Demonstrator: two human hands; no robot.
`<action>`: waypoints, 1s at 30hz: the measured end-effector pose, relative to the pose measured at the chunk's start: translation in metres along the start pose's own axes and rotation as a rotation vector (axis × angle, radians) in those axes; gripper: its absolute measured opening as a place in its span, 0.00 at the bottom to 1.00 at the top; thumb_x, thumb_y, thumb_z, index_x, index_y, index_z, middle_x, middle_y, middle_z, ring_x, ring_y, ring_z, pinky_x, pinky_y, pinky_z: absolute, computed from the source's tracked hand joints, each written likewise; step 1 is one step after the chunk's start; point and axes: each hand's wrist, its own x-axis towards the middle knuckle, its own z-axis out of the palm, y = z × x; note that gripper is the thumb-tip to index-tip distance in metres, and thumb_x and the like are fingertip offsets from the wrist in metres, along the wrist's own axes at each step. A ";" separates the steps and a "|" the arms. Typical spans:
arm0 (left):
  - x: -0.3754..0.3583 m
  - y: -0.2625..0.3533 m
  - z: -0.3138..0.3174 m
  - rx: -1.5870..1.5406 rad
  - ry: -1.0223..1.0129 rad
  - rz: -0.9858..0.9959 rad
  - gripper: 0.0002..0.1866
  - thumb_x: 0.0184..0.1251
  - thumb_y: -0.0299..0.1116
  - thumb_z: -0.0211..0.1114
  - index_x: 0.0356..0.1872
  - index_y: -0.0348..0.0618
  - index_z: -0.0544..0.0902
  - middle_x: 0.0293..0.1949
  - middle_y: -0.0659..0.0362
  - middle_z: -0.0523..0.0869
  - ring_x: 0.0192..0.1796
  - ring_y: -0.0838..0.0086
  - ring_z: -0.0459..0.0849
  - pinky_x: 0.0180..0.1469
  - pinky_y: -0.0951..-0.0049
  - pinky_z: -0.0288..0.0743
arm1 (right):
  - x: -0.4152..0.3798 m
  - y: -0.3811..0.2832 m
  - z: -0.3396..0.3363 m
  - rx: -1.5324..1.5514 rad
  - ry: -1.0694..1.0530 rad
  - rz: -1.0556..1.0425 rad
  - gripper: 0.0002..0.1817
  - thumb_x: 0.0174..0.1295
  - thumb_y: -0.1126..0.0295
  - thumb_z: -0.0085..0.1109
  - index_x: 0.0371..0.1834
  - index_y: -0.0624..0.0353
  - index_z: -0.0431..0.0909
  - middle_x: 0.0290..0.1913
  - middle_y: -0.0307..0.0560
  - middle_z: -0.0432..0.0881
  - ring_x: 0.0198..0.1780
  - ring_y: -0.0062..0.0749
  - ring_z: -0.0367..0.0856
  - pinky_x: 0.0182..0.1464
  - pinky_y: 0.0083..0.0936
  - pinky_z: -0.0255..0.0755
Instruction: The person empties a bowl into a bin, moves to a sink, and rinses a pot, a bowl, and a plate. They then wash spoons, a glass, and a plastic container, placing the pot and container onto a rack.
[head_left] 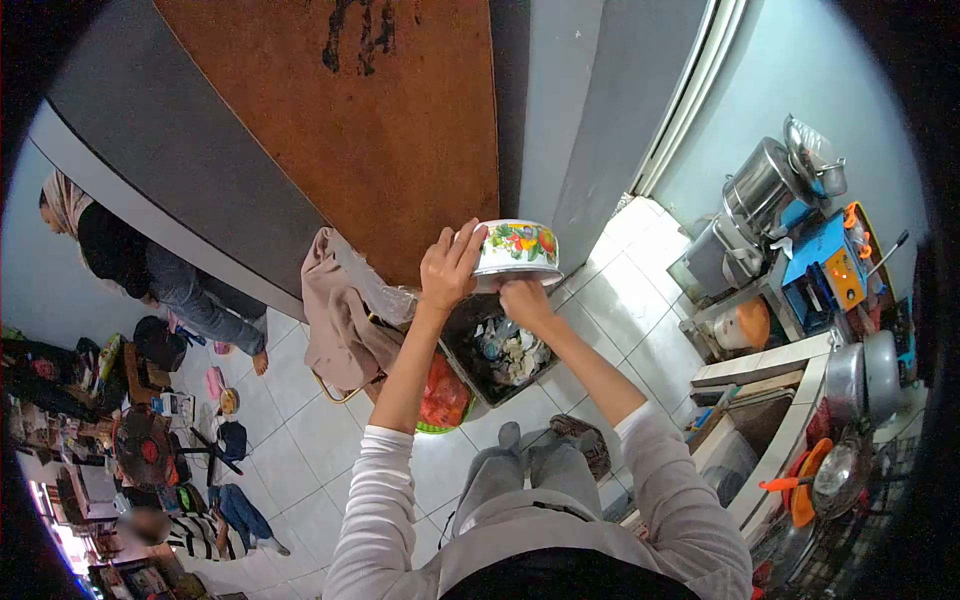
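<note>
A white bowl with a colourful fruit and leaf pattern (518, 247) is tipped on its side above a dark bin (468, 374). My left hand (450, 264) grips the bowl at its left side, fingers closed on the rim. Below the bowl's opening is my right hand (525, 302), its fingers hidden inside or behind the lower rim. Crumpled waste (513, 352) lies in the bin under both hands.
A pink cloth (345, 315) and a green-rimmed basket with red contents (443, 392) stand left of the bin. Pots (765, 190) and a sink counter (770, 465) are at right. Two other people (125, 245) are at far left.
</note>
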 end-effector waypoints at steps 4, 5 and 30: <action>0.001 0.001 -0.004 0.007 -0.023 -0.004 0.21 0.37 0.24 0.54 0.41 0.41 0.73 0.41 0.57 0.76 0.35 0.64 0.74 0.28 0.75 0.70 | -0.008 0.000 -0.005 0.059 0.015 -0.138 0.10 0.42 0.76 0.44 0.25 0.57 0.77 0.33 0.51 0.76 0.40 0.41 0.72 0.46 0.35 0.60; 0.001 0.001 -0.005 -0.009 -0.044 -0.018 0.23 0.35 0.24 0.55 0.42 0.41 0.73 0.42 0.56 0.75 0.36 0.62 0.75 0.31 0.72 0.71 | -0.006 0.006 0.000 0.137 0.011 -0.021 0.10 0.42 0.75 0.44 0.27 0.56 0.76 0.34 0.49 0.75 0.41 0.40 0.71 0.48 0.36 0.58; -0.015 -0.004 0.002 0.019 -0.072 -0.002 0.23 0.35 0.23 0.54 0.42 0.40 0.72 0.42 0.58 0.75 0.36 0.63 0.74 0.30 0.74 0.71 | -0.034 -0.003 -0.008 0.035 0.161 -0.177 0.08 0.41 0.73 0.51 0.28 0.54 0.75 0.37 0.42 0.70 0.46 0.34 0.65 0.47 0.30 0.58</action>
